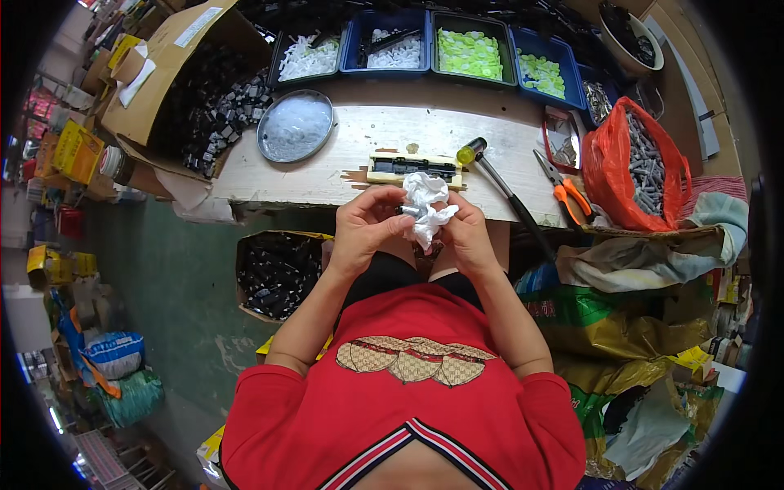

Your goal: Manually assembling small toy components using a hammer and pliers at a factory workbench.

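Over the front edge of the bench, my left hand (369, 227) and my right hand (467, 234) are both closed on a crumpled white tissue (428, 193). Some small grey thing (410, 210) shows between my left fingertips and the tissue; its kind cannot be made out. Just beyond my hands, a long black plastic part (412, 166) lies in a cream-coloured holder (382, 175) on the bench. A hammer (500, 181) with a yellowish head face rests right of the holder, its dark handle slanting past the bench edge. Neither hand touches the holder or hammer.
Blue and dark trays (385, 71) of white and green small parts line the back. At left are a round tin (296, 126) and a carton (163, 98) of black parts. Orange-handled pliers (565, 192) and a red bag (612, 167) of grey plugs sit right. Below stands another box (282, 273).
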### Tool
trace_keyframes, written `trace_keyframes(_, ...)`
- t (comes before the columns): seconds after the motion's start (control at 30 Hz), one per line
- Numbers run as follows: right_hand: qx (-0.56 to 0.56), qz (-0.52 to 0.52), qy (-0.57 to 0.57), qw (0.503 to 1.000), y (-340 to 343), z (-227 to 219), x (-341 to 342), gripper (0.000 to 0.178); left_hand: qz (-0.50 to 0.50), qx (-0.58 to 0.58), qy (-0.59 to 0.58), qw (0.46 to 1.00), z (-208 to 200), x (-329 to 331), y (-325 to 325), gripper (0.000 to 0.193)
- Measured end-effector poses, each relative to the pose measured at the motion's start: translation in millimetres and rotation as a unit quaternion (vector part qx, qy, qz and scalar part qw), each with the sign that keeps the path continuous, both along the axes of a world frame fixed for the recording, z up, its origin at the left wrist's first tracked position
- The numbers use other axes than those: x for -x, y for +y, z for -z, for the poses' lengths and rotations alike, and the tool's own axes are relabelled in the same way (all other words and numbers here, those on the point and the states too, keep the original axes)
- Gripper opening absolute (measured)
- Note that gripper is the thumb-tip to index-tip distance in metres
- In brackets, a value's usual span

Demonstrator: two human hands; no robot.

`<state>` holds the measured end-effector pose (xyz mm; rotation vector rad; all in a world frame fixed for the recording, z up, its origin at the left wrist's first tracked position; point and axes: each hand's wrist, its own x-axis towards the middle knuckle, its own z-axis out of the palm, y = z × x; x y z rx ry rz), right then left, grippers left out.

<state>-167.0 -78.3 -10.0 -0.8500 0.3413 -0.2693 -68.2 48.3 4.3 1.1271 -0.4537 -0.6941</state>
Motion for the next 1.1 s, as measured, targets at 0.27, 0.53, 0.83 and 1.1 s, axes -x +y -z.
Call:
trace_keyframes(0.27, 0.107, -0.076, 0.029, 0.991, -5, -12, -1, 0.019, 0.037, -0.069, 0.037, 0.996, 1, -10, 1, 0.018)
trace_keyframes(0.53, 0.456, 0.061, -0.054, 0.886, -4, -4, 0, 0.016, 0.062, -0.076, 0.14, 0.985, -2, -9, -4, 0.016)
trace_keyframes(0.83, 0.32, 0.074, 0.033, 0.944, -10, -10, 3, 0.012, 0.018, -0.08, 0.085, 0.993, -7, -20, -4, 0.014)
trace_keyframes(1.1, 0.122, 0.144, -0.029, 0.982, -37, 1, 11, 0.021, -0.052, -0.326, -0.247, 0.911, 1, -80, -24, 0.018)
